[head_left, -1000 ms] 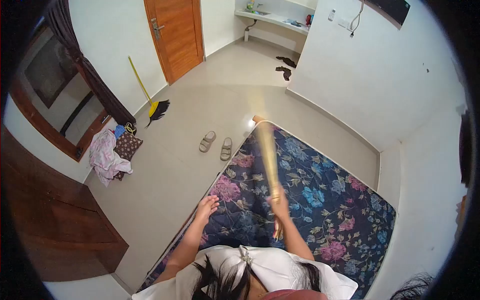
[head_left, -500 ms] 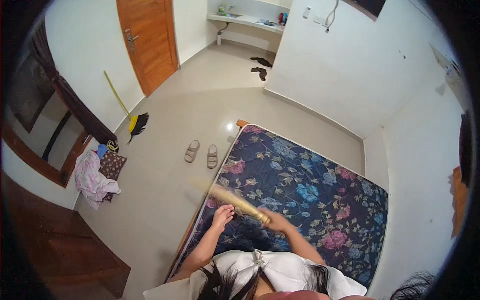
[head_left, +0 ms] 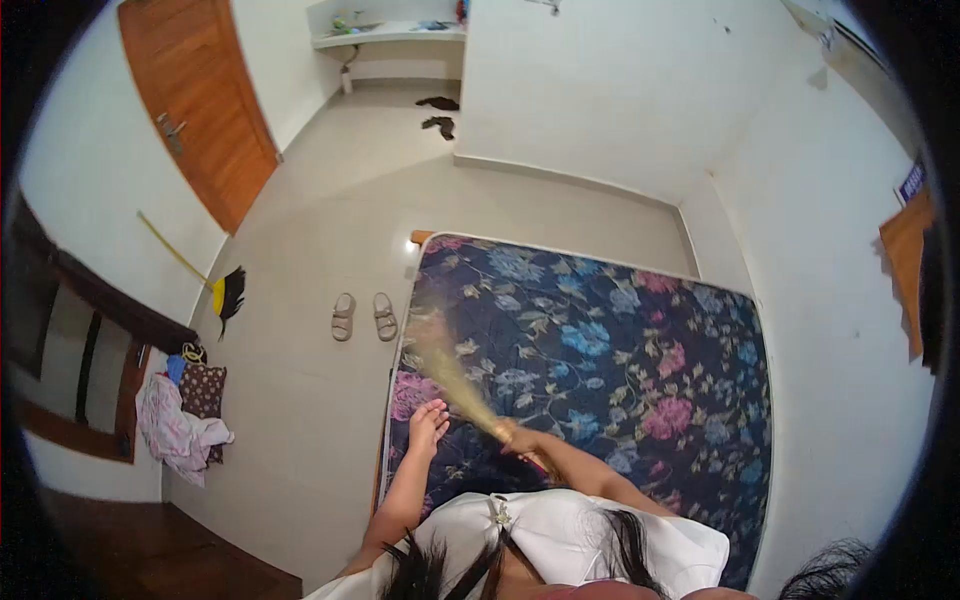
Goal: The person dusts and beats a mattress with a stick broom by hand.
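Note:
A mattress [head_left: 620, 350] with a dark blue floral cover lies on the floor against the far right walls. My right hand [head_left: 518, 440] is shut on the handle of a straw hand broom [head_left: 455, 370], whose blurred bristles reach up and left over the mattress near its left edge. My left hand [head_left: 428, 425] rests on the mattress's near left part with its fingers apart, holding nothing.
A pair of sandals [head_left: 363, 316] lies on the tiled floor left of the mattress. A yellow long broom [head_left: 205, 275] leans on the left wall. A heap of clothes [head_left: 182, 425] lies lower left. A wooden door [head_left: 200, 100] stands shut. Dark items [head_left: 437, 113] lie near a far shelf.
The hand broom swung from pointing up over the mattress down to the left, then back up-left across the mattress. The view has turned left; my left hand stays planted.

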